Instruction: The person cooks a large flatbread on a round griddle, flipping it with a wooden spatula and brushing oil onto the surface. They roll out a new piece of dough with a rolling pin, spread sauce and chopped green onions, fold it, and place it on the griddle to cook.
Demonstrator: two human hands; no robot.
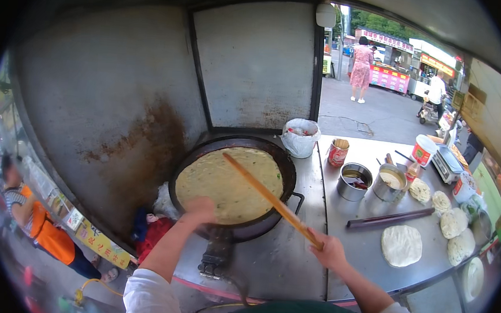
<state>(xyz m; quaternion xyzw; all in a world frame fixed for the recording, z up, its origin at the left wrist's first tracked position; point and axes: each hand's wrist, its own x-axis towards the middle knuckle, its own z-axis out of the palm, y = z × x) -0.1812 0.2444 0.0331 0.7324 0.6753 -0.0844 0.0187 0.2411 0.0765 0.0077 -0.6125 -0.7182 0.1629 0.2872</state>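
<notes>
A large round flatbread (pixel 235 182) flecked with green fills most of a black griddle pan (pixel 291 173). My right hand (pixel 329 250) grips the near end of a long wooden stick (pixel 265 194), which slants up and left across the flatbread. Whether its far tip touches the bread is hard to tell. My left hand (pixel 201 209) is at the pan's near left edge, over the flatbread's rim. Motion blurs it, and its fingers cannot be made out.
Steel counter (pixel 277 260) holds a dough slab (pixel 401 246), dark rolling pin (pixel 389 218), several dough rounds (pixel 453 223), metal pots (pixel 354 182), a can of sticks (pixel 338 153) and a scale (pixel 447 163). A lined bucket (pixel 300 138) stands behind the pan. A person (pixel 54 234) is outside, left.
</notes>
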